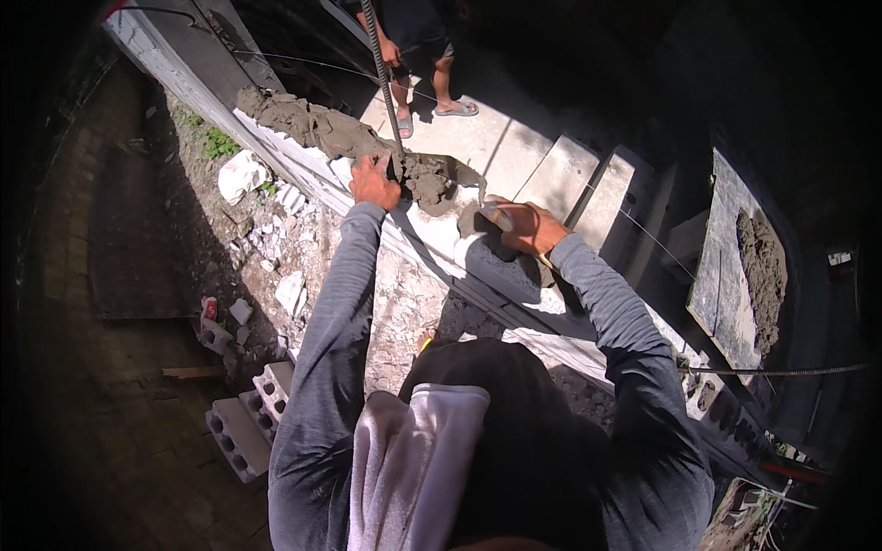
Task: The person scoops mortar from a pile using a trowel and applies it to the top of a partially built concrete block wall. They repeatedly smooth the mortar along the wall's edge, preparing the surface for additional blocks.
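Observation:
My left hand [375,182] is closed at the near edge of a wall top, its fingers curled beside an upright ribbed steel bar [381,78]. What those fingers grip, if anything, is hidden. Wet grey mortar [427,179] lies heaped just right of the bar, and a long mortar bed [308,124] runs along the wall toward the far left. Farther right, my right hand [530,227] is wrapped round what looks like a trowel, its mortar-smeared blade [474,222] tilted over the wall. Below that hand sits a grey concrete block [501,269].
Another person [418,55] in sandals stands on the concrete slab across the wall. A board [726,266] with mortar [761,266] stands at right. Broken rubble [292,292] and hollow blocks [241,436] lie at left. A string [657,241] and a horizontal steel bar [781,371] cross the right side.

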The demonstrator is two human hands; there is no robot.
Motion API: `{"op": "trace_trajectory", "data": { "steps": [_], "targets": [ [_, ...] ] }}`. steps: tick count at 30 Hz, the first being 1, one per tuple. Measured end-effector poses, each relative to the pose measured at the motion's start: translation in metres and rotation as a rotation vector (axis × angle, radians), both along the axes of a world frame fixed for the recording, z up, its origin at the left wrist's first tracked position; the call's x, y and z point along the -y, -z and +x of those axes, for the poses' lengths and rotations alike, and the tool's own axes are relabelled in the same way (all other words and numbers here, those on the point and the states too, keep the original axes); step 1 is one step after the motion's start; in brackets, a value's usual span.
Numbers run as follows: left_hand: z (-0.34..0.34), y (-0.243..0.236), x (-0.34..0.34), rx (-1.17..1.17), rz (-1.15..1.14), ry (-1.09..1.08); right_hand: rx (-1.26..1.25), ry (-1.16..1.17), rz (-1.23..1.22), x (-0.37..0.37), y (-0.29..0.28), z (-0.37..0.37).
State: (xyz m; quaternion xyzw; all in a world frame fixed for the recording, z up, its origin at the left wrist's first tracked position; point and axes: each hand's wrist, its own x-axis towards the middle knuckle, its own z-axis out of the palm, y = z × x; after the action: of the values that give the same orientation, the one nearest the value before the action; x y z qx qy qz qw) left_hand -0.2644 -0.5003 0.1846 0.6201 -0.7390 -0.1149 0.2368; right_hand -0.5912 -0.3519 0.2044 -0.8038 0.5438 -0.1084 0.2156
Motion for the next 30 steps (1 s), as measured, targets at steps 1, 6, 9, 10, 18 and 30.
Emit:
{"op": "trace_trajectory", "data": {
  "steps": [1, 6, 9, 10, 18, 30],
  "targets": [
    [0.001, 0.001, 0.003, 0.037, 0.005, 0.027, -0.017, 0.052, 0.007, -0.009, -0.012, 0.003],
    [0.026, 0.000, 0.020, 0.148, 0.068, 0.165, -0.124, 0.276, 0.337, -0.052, -0.065, 0.026],
    [0.019, -0.005, 0.016, 0.084, -0.041, 0.101, -0.013, 0.448, 0.218, -0.095, -0.048, 0.039],
    [0.024, 0.004, 0.010, 0.025, -0.095, 0.076, 0.056, 0.501, 0.107, -0.109, -0.041, 0.050],
    [0.013, 0.043, -0.053, 0.005, -0.078, 0.201, 0.094, 0.589, 0.155, -0.146, -0.039, 0.116],
    [0.034, 0.075, -0.141, -0.043, -0.142, 0.148, 0.222, 0.883, 0.039, -0.326, 0.006, 0.094]
  ]
}}
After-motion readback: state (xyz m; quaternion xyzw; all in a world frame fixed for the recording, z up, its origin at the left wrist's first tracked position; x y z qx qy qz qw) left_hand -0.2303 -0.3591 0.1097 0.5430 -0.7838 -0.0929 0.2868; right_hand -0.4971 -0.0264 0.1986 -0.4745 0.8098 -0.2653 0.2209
